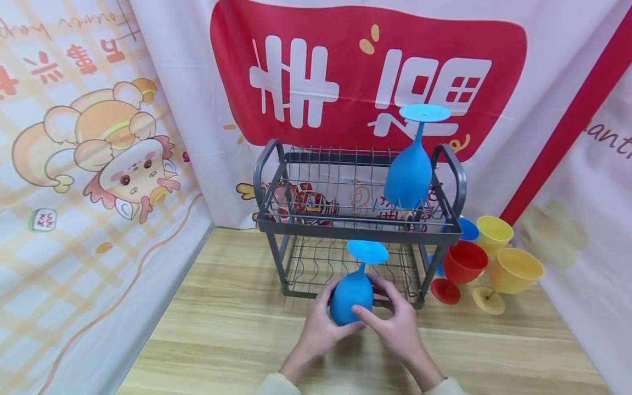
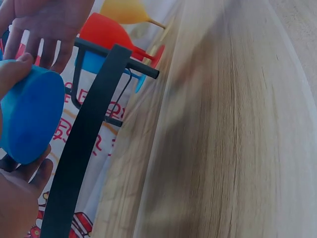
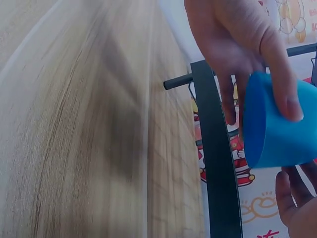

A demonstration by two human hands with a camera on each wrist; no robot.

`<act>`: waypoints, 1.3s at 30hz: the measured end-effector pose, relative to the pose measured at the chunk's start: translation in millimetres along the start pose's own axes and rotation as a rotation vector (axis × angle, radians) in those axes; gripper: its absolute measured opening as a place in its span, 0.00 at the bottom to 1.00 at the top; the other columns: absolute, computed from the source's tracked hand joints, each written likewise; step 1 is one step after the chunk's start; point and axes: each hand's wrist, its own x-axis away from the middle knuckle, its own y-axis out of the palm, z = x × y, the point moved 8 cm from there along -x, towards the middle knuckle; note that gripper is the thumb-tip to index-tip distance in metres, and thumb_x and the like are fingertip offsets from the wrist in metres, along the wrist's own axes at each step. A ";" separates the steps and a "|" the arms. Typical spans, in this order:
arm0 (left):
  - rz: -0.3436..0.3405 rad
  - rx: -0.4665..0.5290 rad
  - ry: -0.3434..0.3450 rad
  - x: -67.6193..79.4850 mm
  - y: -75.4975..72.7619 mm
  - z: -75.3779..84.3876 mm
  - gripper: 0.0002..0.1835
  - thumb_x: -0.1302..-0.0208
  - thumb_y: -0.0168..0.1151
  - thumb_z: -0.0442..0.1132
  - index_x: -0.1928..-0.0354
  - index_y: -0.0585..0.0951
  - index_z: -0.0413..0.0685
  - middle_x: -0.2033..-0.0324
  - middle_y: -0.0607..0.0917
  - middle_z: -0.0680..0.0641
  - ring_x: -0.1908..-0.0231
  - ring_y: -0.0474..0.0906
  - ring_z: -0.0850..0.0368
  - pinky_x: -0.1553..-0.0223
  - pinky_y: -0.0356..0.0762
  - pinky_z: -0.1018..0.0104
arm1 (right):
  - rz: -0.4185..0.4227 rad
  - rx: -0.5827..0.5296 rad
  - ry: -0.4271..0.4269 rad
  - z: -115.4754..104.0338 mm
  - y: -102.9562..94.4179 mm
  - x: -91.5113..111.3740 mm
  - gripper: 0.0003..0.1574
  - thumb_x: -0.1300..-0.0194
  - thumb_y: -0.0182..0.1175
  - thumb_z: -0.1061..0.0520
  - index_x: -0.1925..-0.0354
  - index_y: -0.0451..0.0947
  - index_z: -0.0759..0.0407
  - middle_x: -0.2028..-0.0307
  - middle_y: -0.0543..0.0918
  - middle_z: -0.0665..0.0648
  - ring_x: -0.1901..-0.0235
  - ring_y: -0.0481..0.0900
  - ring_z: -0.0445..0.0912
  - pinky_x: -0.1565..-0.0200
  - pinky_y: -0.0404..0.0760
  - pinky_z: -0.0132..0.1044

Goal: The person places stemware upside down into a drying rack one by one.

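A blue goblet (image 1: 349,299) is upside down between my two hands, its round foot (image 1: 367,252) on top. My left hand (image 1: 322,328) curves round the bowl from the left. My right hand (image 1: 398,327) grips it from the right, its thumb on the near side. In the left wrist view, the bowl's open mouth (image 2: 33,119) faces the tabletop. Just behind the hands stands a grey two-tier dish rack (image 1: 360,235). Another blue goblet (image 1: 408,174) sits upside down at the right of its top tier.
Right of the rack stand upright goblets: a red goblet (image 1: 464,263), a light orange goblet (image 1: 515,271), a yellow goblet (image 1: 494,235) and a partly hidden blue goblet (image 1: 468,229). The wooden table (image 1: 212,329) is bordered by printed cloth (image 1: 187,109) at the back and sides.
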 end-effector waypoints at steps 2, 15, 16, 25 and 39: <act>0.002 -0.005 0.016 -0.6 1.8 0.6 0.53 0.47 0.84 0.54 0.22 0.66 0.56 0.28 0.75 0.47 0.32 0.76 0.45 0.36 0.79 0.45 | -0.015 0.037 -0.017 -0.5 3.0 0.1 0.45 0.40 0.79 0.45 0.27 0.73 0.42 0.33 0.81 0.51 0.38 0.81 0.49 0.40 0.86 0.42; -0.005 -0.009 0.094 -2.3 5.0 6.8 0.51 0.52 0.87 0.45 0.27 0.67 0.70 0.31 0.78 0.52 0.35 0.80 0.48 0.33 0.76 0.43 | -0.076 0.143 -0.018 2.1 10.2 -2.4 0.54 0.47 0.83 0.43 0.26 0.71 0.49 0.32 0.81 0.57 0.36 0.82 0.58 0.34 0.80 0.65; -0.005 -0.012 0.092 -2.2 4.9 6.9 0.51 0.52 0.87 0.45 0.27 0.67 0.70 0.31 0.78 0.52 0.35 0.79 0.48 0.33 0.76 0.42 | -0.076 0.144 -0.018 2.1 10.2 -2.3 0.55 0.47 0.84 0.43 0.26 0.71 0.49 0.31 0.81 0.58 0.35 0.82 0.58 0.34 0.80 0.65; -0.031 -0.002 0.052 -1.1 5.7 6.4 0.51 0.49 0.85 0.47 0.25 0.66 0.67 0.29 0.75 0.53 0.33 0.77 0.49 0.32 0.75 0.42 | -0.060 0.140 0.008 5.0 8.8 -1.8 0.54 0.46 0.83 0.41 0.27 0.71 0.52 0.33 0.82 0.59 0.37 0.83 0.58 0.36 0.81 0.64; 0.335 0.124 0.126 -1.1 -78.9 13.1 0.37 0.41 0.79 0.36 0.31 0.75 0.54 0.35 0.83 0.54 0.33 0.77 0.47 0.32 0.75 0.58 | -0.022 0.164 0.029 4.7 -5.4 -0.7 0.56 0.44 0.81 0.41 0.25 0.69 0.58 0.31 0.80 0.66 0.36 0.82 0.64 0.36 0.80 0.68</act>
